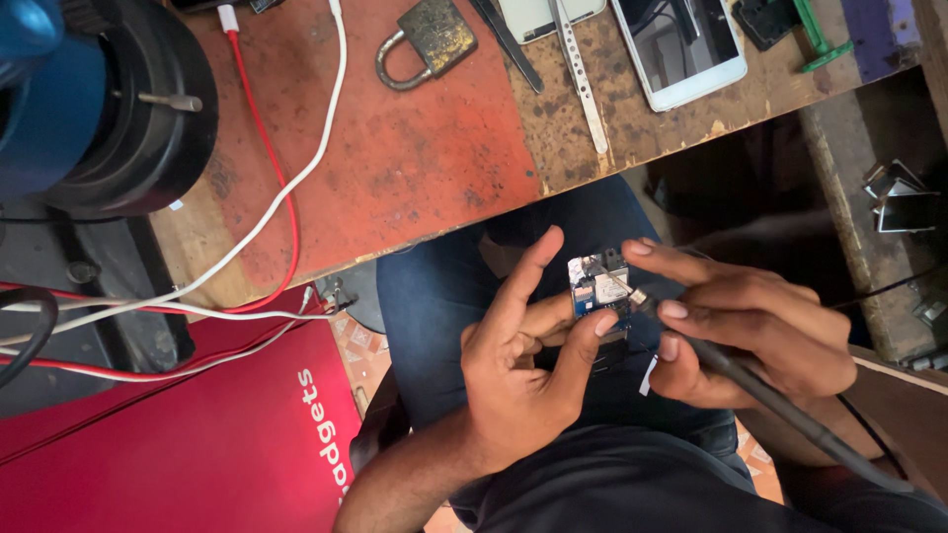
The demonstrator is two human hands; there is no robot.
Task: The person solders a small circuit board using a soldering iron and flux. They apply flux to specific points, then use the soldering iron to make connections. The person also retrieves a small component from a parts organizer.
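From my feed I see a small circuit board (598, 286) held over the lap, a little right of frame centre. It is a blue rectangle crowded with silvery metal shields and dark components, its edges uneven. My left hand (513, 365) pinches its lower-left side between thumb and middle finger, with the forefinger stretched up toward 12 o'clock. My right hand (750, 331) grips a slim dark tool (780, 400) like a pen, its tip touching the board's right edge and its black shaft running off toward 4 o'clock (I cannot tell where handle ends and cable begins).

Under both hands are blue denim trousers (434, 296), matte and creased. At 12 o'clock lies the workbench (415, 158), worn wood with a scuffed, blotchy red sheet on its left part and bare stained timber to the right. On it rest a tarnished brass padlock (427, 41), a thin steel strip (583, 79) and a white-framed phone (681, 44) with a glossy dark screen. A red cable (265, 128) and a white cable (296, 178) curl off the bench toward 9 o'clock. At 10 o'clock stands a round black-and-blue machine (109, 99). At 7 o'clock is a smooth red panel (197, 444). The floor below shows patterned tiles (360, 345).
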